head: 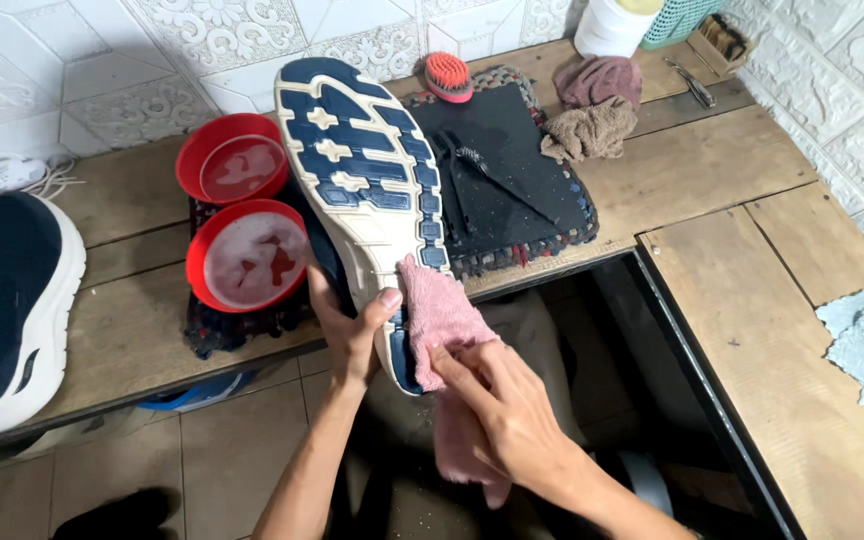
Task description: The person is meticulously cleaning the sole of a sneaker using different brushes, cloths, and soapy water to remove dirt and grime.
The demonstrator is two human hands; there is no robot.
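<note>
The left hand (pixel 350 335) clamps the light, stiff sneaker (pixel 367 190) at its heel off the tabletop's (pixel 752 330) front edge; the right hand (pixel 497 405) pinches a soft pink cloth (pixel 437 315) against the likely slippery sole.

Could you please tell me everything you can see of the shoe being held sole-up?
The shoe is a sneaker turned sole-up, tilted over the wooden bench, toe pointing away. Its rubbery-looking outsole is off-white with dark blue tread blocks; the dark upper barely shows. The left hand grips its heel end, while the right hand presses a pink cloth against the heel tread.
</note>
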